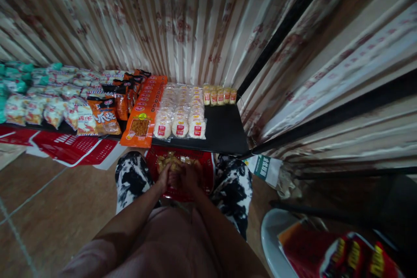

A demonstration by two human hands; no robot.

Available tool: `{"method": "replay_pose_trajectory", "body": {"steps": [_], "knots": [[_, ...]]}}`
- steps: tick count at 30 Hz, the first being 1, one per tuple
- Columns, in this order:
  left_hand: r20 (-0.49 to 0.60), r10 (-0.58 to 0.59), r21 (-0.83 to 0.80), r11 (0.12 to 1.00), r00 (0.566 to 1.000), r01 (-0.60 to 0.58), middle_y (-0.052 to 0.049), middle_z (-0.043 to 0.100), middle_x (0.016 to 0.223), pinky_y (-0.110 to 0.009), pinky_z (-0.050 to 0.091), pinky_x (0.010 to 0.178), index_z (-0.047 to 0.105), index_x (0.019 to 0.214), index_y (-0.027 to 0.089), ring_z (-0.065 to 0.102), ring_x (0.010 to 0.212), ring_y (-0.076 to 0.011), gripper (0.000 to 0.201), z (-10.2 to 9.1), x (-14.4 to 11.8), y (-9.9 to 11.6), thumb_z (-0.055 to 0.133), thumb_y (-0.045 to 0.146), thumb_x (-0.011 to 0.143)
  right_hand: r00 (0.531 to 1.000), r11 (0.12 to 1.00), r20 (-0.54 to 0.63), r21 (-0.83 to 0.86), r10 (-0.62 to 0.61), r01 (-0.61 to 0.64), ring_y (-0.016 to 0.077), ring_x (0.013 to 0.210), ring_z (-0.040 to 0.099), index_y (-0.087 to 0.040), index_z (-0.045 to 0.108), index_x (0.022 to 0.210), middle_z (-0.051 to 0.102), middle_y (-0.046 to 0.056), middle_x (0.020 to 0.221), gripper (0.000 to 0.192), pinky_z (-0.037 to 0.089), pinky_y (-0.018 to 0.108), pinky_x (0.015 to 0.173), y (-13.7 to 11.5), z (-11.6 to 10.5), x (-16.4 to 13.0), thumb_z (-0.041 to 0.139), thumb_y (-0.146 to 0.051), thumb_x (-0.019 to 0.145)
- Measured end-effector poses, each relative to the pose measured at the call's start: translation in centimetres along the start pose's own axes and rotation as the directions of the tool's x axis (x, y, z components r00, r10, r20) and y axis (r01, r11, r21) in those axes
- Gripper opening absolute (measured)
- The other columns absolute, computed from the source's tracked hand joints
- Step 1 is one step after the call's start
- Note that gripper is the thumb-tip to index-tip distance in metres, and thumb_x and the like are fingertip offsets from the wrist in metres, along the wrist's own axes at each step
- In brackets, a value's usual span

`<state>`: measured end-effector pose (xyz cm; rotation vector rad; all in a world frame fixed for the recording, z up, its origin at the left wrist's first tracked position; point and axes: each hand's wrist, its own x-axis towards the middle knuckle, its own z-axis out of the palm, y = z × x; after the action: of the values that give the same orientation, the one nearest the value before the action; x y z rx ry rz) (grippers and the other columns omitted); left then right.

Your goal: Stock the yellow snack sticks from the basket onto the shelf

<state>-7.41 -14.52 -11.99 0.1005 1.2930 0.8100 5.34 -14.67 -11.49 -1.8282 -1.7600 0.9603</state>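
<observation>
Both hands, left hand and right hand, sunk side by side into red basket between the knees, just below black worktop edge, equally near, fingers curled among small yellowish snack packets, grip blurred, cannot tell.

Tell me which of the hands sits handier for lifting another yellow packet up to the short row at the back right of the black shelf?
Probably the right hand. Both hands are down in the red basket among the yellow packets, the left hand beside it. The short row lies to the right, so the right hand would reach it without crossing over.
</observation>
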Motion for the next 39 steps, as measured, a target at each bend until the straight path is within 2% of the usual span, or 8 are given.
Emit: {"method": "replay_pose_trajectory", "body": {"steps": [6,15,22,27,32,36,39], "knots": [[0.041,-0.064,0.003,0.998,0.997,0.063,-0.010,0.065,0.065,-0.021,0.050,0.061,0.061,0.080,0.007,0.065,0.063,-0.0150,0.043,0.4,-1.6,0.4,0.045,0.046,0.084,0.995,0.995,0.005,-0.022,-0.097,0.097,0.0197,0.102,0.057,-0.018,0.062,0.099,0.066,0.009,0.107,0.034,0.039,0.032,0.093,0.2,-1.3,-0.9,0.046,-0.005,0.072],[0.013,0.080,-0.111,0.991,0.997,-0.078,-0.003,0.065,0.065,-0.023,0.054,0.061,0.055,0.087,0.013,0.062,0.056,-0.0121,0.009,1.6,-3.8,0.8,0.048,0.016,0.082,0.988,0.988,0.017,0.036,-0.151,0.151,0.0187,0.096,0.058,-0.019,0.063,0.095,0.066,0.007,0.100,0.034,0.042,0.032,0.088,1.0,-2.5,-1.1,0.044,-0.004,0.071],[0.040,0.064,-0.147,0.987,0.997,-0.057,-0.003,0.063,0.066,-0.023,0.056,0.062,0.055,0.078,0.013,0.064,0.061,-0.0120,0.010,2.5,-4.4,0.9,0.046,0.008,0.078,0.983,0.986,0.097,-0.027,-0.158,0.162,0.0174,0.105,0.054,-0.018,0.063,0.099,0.064,0.006,0.105,0.040,0.039,0.031,0.094,0.7,-4.4,-0.7,0.044,-0.003,0.068],[0.021,0.061,-0.133,0.989,0.998,-0.058,-0.005,0.063,0.072,-0.022,0.056,0.063,0.056,0.074,0.012,0.064,0.066,-0.0122,0.010,2.8,-4.6,0.9,0.047,0.007,0.076,0.969,0.986,0.185,-0.020,-0.161,0.168,0.0175,0.096,0.059,-0.018,0.065,0.101,0.067,0.005,0.100,0.038,0.043,0.028,0.089,0.0,-6.1,-0.7,0.045,-0.005,0.071],[0.085,0.108,-0.086,0.991,0.991,-0.101,-0.008,0.065,0.082,-0.024,0.057,0.063,0.059,0.075,0.012,0.065,0.074,-0.0140,0.016,2.9,-4.9,1.1,0.046,0.003,0.073,0.978,0.989,0.144,0.049,-0.148,0.142,0.0167,0.098,0.061,-0.019,0.062,0.110,0.067,0.005,0.106,0.038,0.045,0.027,0.088,0.0,-7.1,-0.5,0.045,-0.010,0.077],[0.084,0.107,-0.068,0.993,0.991,-0.101,-0.008,0.064,0.084,-0.027,0.058,0.064,0.058,0.074,0.012,0.064,0.076,-0.0150,0.018,3.2,-5.1,1.1,0.044,0.001,0.073,0.972,0.988,0.179,0.056,-0.149,0.141,0.0182,0.094,0.063,-0.016,0.064,0.107,0.069,0.008,0.103,0.033,0.046,0.028,0.086,0.1,-7.6,-0.3,0.044,-0.016,0.081],[0.058,0.102,-0.049,0.994,0.993,-0.099,-0.008,0.063,0.085,-0.028,0.058,0.062,0.058,0.072,0.012,0.063,0.073,-0.0140,0.018,3.6,-5.3,1.1,0.044,0.001,0.074,0.976,0.991,0.179,0.069,-0.124,0.113,0.0180,0.090,0.065,-0.018,0.064,0.106,0.071,0.005,0.097,0.030,0.048,0.027,0.082,0.1,-8.0,-0.1,0.046,-0.019,0.082]]}}
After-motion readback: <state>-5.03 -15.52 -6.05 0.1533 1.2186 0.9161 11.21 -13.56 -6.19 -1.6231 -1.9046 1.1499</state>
